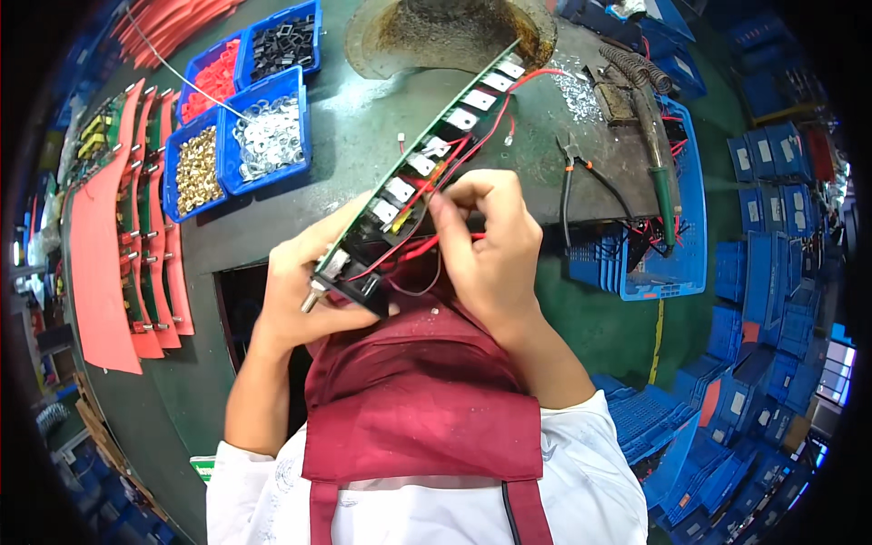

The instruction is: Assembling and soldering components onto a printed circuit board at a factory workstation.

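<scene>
My left hand (295, 286) is wrapped around the lower end of a long circuit board (422, 164), which is tilted up and away to the right. A row of white-faced components runs along the board, and a metal threaded part (313, 296) sticks out at its near end. My right hand (495, 250) has thumb and index finger pinched together at the board's wiring, on a thin wire. Its fingertips partly hide where that wire goes. A red wire (493, 130) follows the board and bends off past its far end. Thicker red wires (420, 247) pass below the right fingers.
Blue bins hold brass-coloured parts (197, 173), silver washers (268, 141), red pieces (216, 80) and black pieces (283, 47). Cutting pliers (581, 173) and a green-handled soldering iron (662, 182) lie right, beside a blue basket (695, 209). Boards between pink sheets (104, 263) stand left.
</scene>
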A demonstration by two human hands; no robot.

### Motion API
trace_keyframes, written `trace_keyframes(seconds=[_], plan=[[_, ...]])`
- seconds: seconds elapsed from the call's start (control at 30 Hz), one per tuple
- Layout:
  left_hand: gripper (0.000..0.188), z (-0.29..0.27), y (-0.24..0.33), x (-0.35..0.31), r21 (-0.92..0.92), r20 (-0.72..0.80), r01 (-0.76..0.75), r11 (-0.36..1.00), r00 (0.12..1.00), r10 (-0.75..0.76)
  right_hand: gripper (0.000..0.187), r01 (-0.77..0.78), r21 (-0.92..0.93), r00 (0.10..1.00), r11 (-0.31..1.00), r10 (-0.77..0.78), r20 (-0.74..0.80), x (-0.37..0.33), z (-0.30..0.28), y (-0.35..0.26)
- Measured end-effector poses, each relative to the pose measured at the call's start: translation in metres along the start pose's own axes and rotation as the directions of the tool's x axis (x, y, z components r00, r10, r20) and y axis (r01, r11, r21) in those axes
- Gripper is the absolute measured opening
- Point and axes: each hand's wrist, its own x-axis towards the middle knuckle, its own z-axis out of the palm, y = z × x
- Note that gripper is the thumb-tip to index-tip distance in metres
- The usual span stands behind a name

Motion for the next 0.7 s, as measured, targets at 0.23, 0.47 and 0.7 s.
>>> trace_keyframes(seconds=[0.23, 0.47, 0.7], plan=[[0.072, -0.014, 0.026, 0.055, 0.681, 0.352, -0.455, 0.574, 0.89, 0.288, 0.017, -0.02, -0.377, 1.0, 0.926, 0.015, -0.017, 0.006, -0.011, 0.037], [0.052, -0.028, -0.006, 0.064, 0.784, 0.483, -0.561, 0.266, 0.821, 0.305, 0.018, -0.224, -0.51, 0.925, 0.831, 0.016, -0.38, 0.005, -0.092, 0.084], [0.055, -0.035, -0.007, 0.062, 0.756, 0.514, -0.548, 0.357, 0.836, 0.193, 0.046, -0.414, -0.77, 0.903, 0.486, 0.108, -0.417, 0.003, -0.165, 0.143]])
